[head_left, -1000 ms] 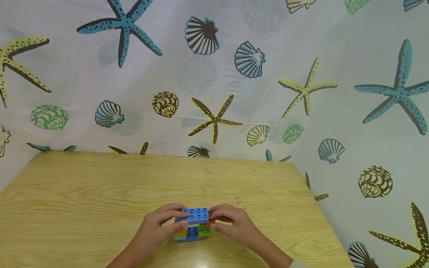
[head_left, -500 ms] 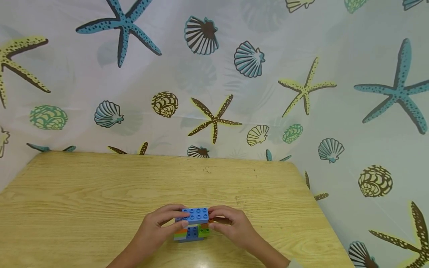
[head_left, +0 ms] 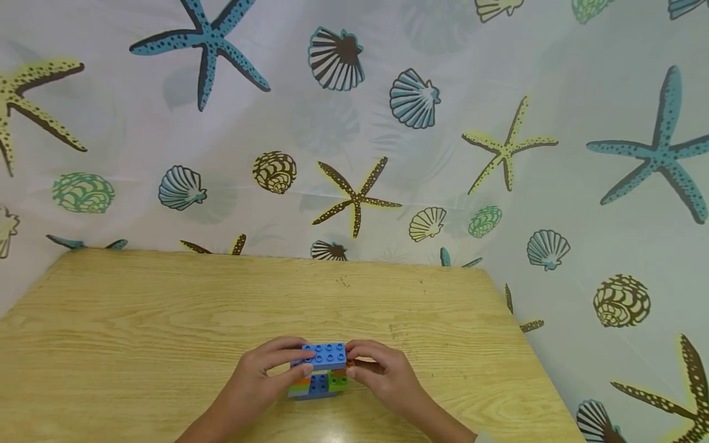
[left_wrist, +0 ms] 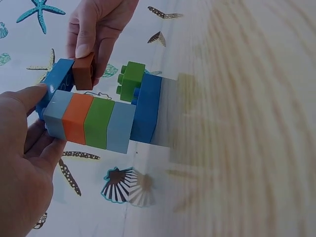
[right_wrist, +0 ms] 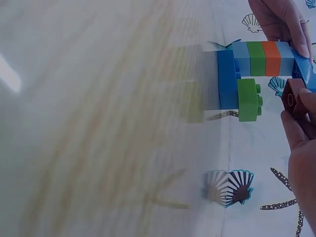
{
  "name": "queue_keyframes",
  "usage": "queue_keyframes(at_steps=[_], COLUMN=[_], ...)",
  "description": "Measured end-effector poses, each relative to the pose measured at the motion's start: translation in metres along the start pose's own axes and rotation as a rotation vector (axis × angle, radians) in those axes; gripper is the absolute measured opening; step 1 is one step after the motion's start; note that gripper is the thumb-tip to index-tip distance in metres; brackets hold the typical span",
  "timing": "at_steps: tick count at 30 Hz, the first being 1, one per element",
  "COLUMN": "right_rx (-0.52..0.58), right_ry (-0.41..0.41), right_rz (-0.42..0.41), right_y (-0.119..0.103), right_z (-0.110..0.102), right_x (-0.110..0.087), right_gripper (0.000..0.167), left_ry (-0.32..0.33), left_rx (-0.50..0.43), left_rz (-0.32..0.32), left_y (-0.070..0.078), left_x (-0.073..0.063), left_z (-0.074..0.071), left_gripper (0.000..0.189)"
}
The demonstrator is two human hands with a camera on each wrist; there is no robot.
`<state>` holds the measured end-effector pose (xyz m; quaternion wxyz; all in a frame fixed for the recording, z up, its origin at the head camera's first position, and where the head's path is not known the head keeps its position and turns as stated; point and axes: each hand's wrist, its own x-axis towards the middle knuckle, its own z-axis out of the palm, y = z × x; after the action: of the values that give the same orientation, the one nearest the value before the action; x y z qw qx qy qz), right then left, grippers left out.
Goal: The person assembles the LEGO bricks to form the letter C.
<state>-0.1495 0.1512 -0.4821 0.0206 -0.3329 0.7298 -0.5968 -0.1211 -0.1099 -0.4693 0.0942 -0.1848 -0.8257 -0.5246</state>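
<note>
A toy building-block structure stands on the table, with a dark blue brick (left_wrist: 147, 108) as its base. At one end rises a column of light blue (left_wrist: 120, 128), green (left_wrist: 98, 123), orange (left_wrist: 76, 118) and light blue bricks. A blue eight-stud brick (head_left: 327, 357) spans the top, overhanging to the right. My left hand (head_left: 266, 372) grips its left end between thumb and fingers. My right hand (head_left: 388, 372) pinches a reddish-orange brick (left_wrist: 84, 71) right under the overhanging end. Below that brick, a lime-green brick (right_wrist: 248, 100) sits on the base, a gap between them.
The wooden table (head_left: 166, 307) extends behind and to both sides of the structure. A white curtain (head_left: 244, 111) printed with starfish and shells hangs along the table's back and right edges.
My right hand has shifted slightly left with the reddish-orange brick. My left hand keeps its grip on the blue top brick, and the structure stays in place.
</note>
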Motion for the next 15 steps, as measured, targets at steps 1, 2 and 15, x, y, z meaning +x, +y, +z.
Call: queue_keyframes(at_steps=[1,2,15], right_rx=[0.017,0.042,0.274], right_ry=[0.003,0.006,0.208], right_rz=[0.025,0.056,0.280], right_y=[0.000,-0.001,-0.005], right_z=[0.000,0.001,0.021], right_x=[-0.001,-0.001,-0.007], right_gripper=[0.016,0.017,0.028], left_ry=[0.001,0.002,0.004], left_rx=[0.003,0.009,0.018], left_rz=[0.005,0.008,0.020], left_y=[0.000,-0.001,0.001], left_x=[0.000,0.000,-0.001], left_z=[0.000,0.001,0.002], left_gripper=[0.018,0.018,0.019])
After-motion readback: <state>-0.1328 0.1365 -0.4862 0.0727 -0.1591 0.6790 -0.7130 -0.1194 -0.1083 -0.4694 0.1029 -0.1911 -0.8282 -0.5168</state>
